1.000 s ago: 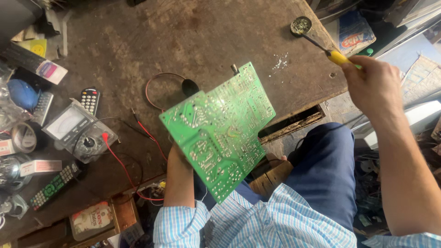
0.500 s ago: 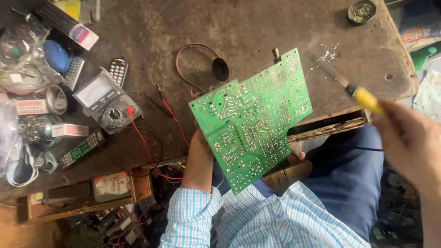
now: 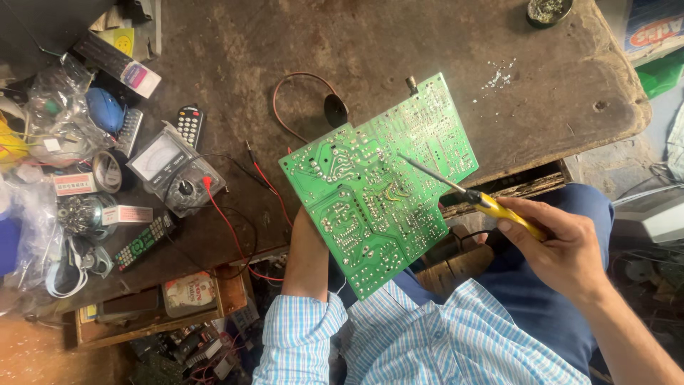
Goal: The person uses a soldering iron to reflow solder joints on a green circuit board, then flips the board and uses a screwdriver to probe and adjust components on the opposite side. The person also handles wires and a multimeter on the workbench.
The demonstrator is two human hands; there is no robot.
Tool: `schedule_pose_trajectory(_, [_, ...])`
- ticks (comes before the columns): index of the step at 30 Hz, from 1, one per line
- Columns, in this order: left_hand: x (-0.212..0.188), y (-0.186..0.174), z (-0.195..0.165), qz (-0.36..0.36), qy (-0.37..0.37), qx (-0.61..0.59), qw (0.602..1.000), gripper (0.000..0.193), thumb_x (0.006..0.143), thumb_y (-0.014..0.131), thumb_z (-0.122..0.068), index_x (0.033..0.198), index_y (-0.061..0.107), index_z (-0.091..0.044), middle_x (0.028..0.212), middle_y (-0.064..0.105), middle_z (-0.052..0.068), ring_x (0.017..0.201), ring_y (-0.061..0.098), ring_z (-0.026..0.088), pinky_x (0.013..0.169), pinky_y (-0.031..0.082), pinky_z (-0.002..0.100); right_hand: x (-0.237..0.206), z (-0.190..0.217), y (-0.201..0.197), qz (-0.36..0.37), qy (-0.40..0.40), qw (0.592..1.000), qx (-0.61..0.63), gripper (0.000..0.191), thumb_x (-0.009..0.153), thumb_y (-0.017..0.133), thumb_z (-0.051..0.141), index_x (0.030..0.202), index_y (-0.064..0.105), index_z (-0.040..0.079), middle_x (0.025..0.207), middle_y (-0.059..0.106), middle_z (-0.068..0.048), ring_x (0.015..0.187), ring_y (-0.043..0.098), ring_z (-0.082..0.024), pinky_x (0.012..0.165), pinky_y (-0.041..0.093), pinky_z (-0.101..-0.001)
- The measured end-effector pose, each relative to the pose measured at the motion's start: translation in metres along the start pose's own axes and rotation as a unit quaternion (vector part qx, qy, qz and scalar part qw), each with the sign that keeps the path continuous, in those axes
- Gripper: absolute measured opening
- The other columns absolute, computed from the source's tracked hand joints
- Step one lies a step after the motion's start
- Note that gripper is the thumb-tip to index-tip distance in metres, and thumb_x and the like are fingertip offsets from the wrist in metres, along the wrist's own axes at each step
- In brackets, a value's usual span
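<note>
A green circuit board (image 3: 377, 185) is held solder-side up over the near edge of the table (image 3: 442, 43), above the person's lap. It is tilted, with its long axis running from the lower left, near the chest, to the upper right, where a corner lies over the table top. The board is supported from beneath by the left hand (image 3: 308, 239); only the wrist and the heel of the hand are seen below the board's left edge, so the grip itself cannot be told. A yellow-handled soldering iron (image 3: 470, 196) is gripped by the right hand (image 3: 563, 246), whose fingers are closed round the handle. The iron's thin metal shaft points up and to the left, and its tip rests at the middle of the board.

Compared with the earlier frames, the iron has been brought from the small round tin (image 3: 548, 10) at the far right edge of the table down to the board, which has shifted little.

Just behind the board a black disc with a red wire loop (image 3: 324, 107) is seen. Farther left an analogue multimeter (image 3: 174, 167) with red and black leads, a small remote control (image 3: 189, 125) and bagged parts lie on the table.
</note>
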State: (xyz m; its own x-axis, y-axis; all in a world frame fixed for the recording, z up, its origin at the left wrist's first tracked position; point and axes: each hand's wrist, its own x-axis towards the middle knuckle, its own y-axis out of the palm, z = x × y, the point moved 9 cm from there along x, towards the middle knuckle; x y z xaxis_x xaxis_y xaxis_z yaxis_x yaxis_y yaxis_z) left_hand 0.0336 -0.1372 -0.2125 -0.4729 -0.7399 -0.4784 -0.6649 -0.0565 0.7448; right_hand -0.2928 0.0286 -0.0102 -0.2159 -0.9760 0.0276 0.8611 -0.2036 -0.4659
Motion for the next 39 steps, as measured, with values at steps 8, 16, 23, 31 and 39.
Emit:
schedule_pose_trajectory(8, [-0.001,0.001,-0.001,0.002,0.002,0.002,1.000,0.048,0.104,0.048,-0.042,0.131,0.060,-0.005,0.125,0.067,0.016,0.108,0.068,0.029,0.088,0.058,0.042,0.004,-0.006,0.017,0.028,-0.014,0.999,0.045,0.033,0.092,0.073,0.012,0.124,0.073,0.005,0.106,0.080,-0.007,0.089,0.073,-0.008,0.079,0.058,-0.0227])
schedule_pose_trajectory(16, [-0.004,-0.003,0.000,0.002,0.008,-0.004,1.000,0.048,0.104,0.049,-0.042,0.131,0.060,-0.004,0.126,0.067,0.016,0.108,0.068,0.029,0.088,0.058,0.042,0.002,-0.029,0.033,0.089,0.035,0.988,0.123,0.034,0.094,0.069,0.013,0.127,0.073,0.004,0.102,0.080,-0.007,0.088,0.072,-0.009,0.076,0.058,-0.0220])
schedule_pose_trajectory(23, [-0.005,-0.003,-0.002,0.005,0.011,-0.004,1.000,0.048,0.103,0.049,-0.042,0.131,0.060,-0.004,0.126,0.067,0.016,0.108,0.068,0.029,0.088,0.058,0.042,-0.006,-0.080,0.065,0.183,0.183,0.918,0.302,0.039,0.105,0.068,0.015,0.139,0.075,-0.003,0.087,0.072,-0.010,0.068,0.057,-0.011,0.054,0.043,-0.0219])
schedule_pose_trajectory(31, [-0.006,-0.001,0.000,0.009,0.011,-0.004,1.000,0.048,0.103,0.050,-0.042,0.131,0.060,-0.004,0.126,0.067,0.016,0.108,0.068,0.029,0.088,0.058,0.042,0.006,-0.032,0.039,0.115,0.042,0.987,0.100,0.036,0.092,0.069,0.016,0.126,0.071,0.002,0.095,0.078,-0.004,0.078,0.068,-0.008,0.066,0.057,-0.0212])
schedule_pose_trajectory(39, [-0.006,0.003,-0.003,0.016,0.015,-0.002,1.000,0.049,0.103,0.050,-0.042,0.131,0.060,-0.004,0.126,0.067,0.016,0.108,0.068,0.029,0.088,0.058,0.042,-0.001,-0.050,0.062,0.224,0.226,0.903,0.289,0.029,0.094,0.067,0.021,0.110,0.075,-0.002,0.064,0.063,-0.006,0.047,0.046,-0.007,0.038,0.033,-0.0221])
